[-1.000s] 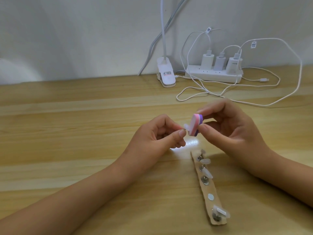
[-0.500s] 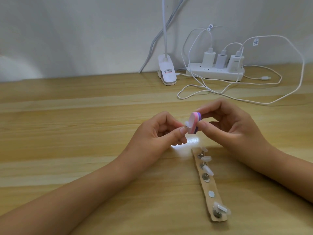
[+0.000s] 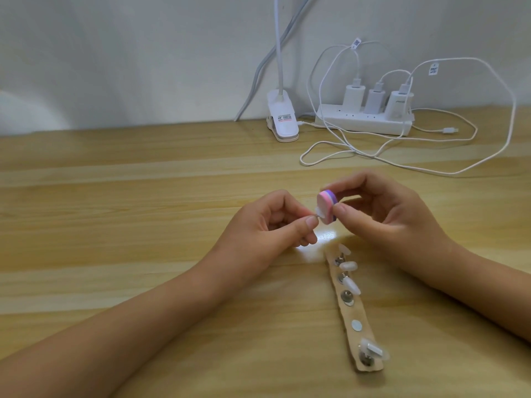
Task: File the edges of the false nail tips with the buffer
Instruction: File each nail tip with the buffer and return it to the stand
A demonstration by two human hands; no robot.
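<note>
— Wooden desk (image 3: 120, 202): what is held over it?
— A false nail tip (image 3: 405, 212) is pinched by the left hand (image 3: 267, 229). The pink-and-purple buffer (image 3: 413, 207) is gripped by the right hand (image 3: 382, 216) and set against it, near a cardboard strip (image 3: 349, 314).

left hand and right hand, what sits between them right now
In the head view, a clear false nail tip held by the left hand meets the round pink and purple buffer gripped by the right hand.
</note>
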